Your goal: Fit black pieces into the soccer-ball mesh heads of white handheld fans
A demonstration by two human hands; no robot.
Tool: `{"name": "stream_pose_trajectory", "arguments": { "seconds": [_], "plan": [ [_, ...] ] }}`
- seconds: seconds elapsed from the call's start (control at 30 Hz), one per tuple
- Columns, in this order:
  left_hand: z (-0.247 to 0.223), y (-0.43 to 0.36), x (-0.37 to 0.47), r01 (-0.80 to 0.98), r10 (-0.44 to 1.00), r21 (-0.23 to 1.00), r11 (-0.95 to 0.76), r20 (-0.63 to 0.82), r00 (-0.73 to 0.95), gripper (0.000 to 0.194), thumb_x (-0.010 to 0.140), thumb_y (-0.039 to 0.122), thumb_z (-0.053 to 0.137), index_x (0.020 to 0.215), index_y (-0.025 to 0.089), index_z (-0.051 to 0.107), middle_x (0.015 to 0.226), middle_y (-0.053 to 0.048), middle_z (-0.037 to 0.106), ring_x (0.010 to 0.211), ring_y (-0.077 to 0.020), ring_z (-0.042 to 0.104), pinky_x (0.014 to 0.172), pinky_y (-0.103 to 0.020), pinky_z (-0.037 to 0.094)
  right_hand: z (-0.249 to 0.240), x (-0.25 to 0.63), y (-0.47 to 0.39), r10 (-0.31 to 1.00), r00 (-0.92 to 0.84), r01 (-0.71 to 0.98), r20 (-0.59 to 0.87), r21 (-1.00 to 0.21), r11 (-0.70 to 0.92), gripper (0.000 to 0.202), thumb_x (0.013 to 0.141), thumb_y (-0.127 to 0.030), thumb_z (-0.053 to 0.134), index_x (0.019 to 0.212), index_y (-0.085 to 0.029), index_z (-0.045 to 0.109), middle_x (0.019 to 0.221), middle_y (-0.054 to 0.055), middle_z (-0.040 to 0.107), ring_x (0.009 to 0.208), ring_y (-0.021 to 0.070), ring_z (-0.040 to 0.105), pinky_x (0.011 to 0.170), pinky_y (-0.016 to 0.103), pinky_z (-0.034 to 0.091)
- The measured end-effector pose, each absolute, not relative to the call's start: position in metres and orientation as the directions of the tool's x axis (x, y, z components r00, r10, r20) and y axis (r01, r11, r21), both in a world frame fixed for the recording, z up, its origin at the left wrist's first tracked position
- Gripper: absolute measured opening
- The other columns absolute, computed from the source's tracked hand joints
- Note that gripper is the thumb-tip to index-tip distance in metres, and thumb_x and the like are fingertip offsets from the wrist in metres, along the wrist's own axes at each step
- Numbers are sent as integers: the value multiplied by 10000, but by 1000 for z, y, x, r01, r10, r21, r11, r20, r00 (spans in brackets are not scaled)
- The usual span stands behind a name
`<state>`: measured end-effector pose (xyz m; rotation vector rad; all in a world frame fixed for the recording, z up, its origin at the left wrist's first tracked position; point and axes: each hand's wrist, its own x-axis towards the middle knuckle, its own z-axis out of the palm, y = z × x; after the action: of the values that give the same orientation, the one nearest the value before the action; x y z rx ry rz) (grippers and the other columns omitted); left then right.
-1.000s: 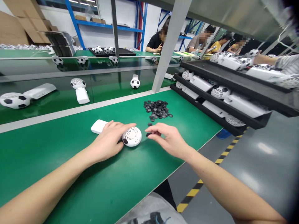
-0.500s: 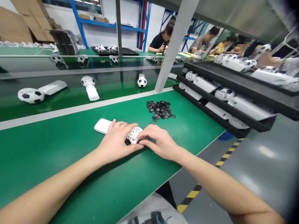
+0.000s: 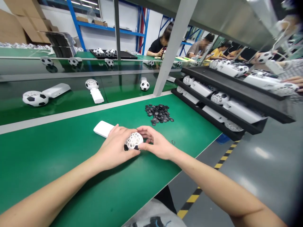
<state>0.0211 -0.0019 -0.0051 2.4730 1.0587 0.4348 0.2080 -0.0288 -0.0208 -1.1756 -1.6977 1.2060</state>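
A white device [image 3: 103, 128] with a rectangular handle and a soccer-ball-shaped head [image 3: 134, 141] lies on the green table. The head has an open white lattice on top and black patches at its side. Across the neck of the device, my left hand [image 3: 117, 143] grips the ball head from the left. My right hand [image 3: 157, 142] curls around the head's right side, thumb at the front and fingers behind it. A pile of small black patches [image 3: 159, 113] lies beyond my hands. My fingers hide part of the head.
A conveyor [image 3: 118, 82] carrying similar ball-headed devices [image 3: 35, 98] runs behind the table. On the right stand stacked black trays [image 3: 227, 90] full of devices. A grey post [image 3: 174, 47] rises at the table's back edge. Several people sit farther away; another person's hand shows at far right.
My right hand's fingers have opened from a pinch at the ball's front edge and moved around its right and far side. The left hand keeps its grip. The view has shifted slightly.
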Motion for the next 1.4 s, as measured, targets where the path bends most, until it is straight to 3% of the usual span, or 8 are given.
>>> {"name": "stream_pose_trajectory", "arguments": {
  "seconds": [0.17,0.33,0.5,0.7,0.8,1.03,1.23,1.4],
  "plan": [
    [-5,5,15,588,701,459,-666,115,703,686,621,565,625,1180,198,472,1142,-88,543,1159,-297,389,1055,-548,84,-24,251,2,973,-32,758,230,-629,174,137,759,-269,598,857,-177,624,903,57,576,848,164,539,785,335,441],
    [3,0,11,587,657,503,-634,-50,752,614,719,383,579,1283,270,364,1358,-70,380,1324,-323,126,1031,-575,151,-31,265,19,976,-49,887,213,-441,141,153,755,-251,606,888,-187,648,877,54,592,818,163,540,773,312,434],
    [3,-11,20,622,745,595,-508,-58,664,566,740,415,534,1249,223,376,1373,-74,353,1343,-299,43,1026,-499,268,-29,261,20,994,-11,880,110,-471,62,78,747,-202,597,818,-182,622,844,39,609,739,137,557,698,270,431],
    [5,-4,20,578,699,624,-526,-69,711,488,685,237,532,1163,213,440,1352,-84,376,1342,-265,112,1045,-465,255,-27,266,27,999,27,866,28,-500,-9,107,728,-219,604,820,-170,577,708,15,619,642,128,555,585,242,414],
    [6,-5,20,590,729,627,-509,-50,682,475,688,307,558,1142,206,458,1346,-103,374,1337,-274,131,1040,-473,257,-26,269,33,1000,-6,864,11,-503,11,83,704,-220,626,765,-176,590,710,10,616,629,120,548,579,235,407],
    [-1,-6,23,585,752,623,-520,8,659,448,693,325,562,1111,193,467,1332,-122,372,1329,-271,163,1034,-467,265,-20,261,22,991,-115,842,72,-523,136,60,703,-119,584,710,-167,548,767,6,592,663,103,534,648,239,419],
    [-2,2,15,531,692,626,-571,19,722,436,687,299,563,1103,220,463,1332,-93,379,1329,-255,169,1042,-447,261,-8,244,-12,942,-296,722,159,-608,330,159,787,-117,489,870,-197,599,820,16,579,719,106,549,686,255,450],
    [2,3,15,555,702,614,-561,-3,713,449,677,287,559,1108,212,460,1339,-102,371,1314,-276,207,1027,-462,276,-6,250,-9,958,-206,763,200,-580,285,101,779,-161,549,838,-182,627,825,27,595,713,112,560,699,266,458]
  ]
}}
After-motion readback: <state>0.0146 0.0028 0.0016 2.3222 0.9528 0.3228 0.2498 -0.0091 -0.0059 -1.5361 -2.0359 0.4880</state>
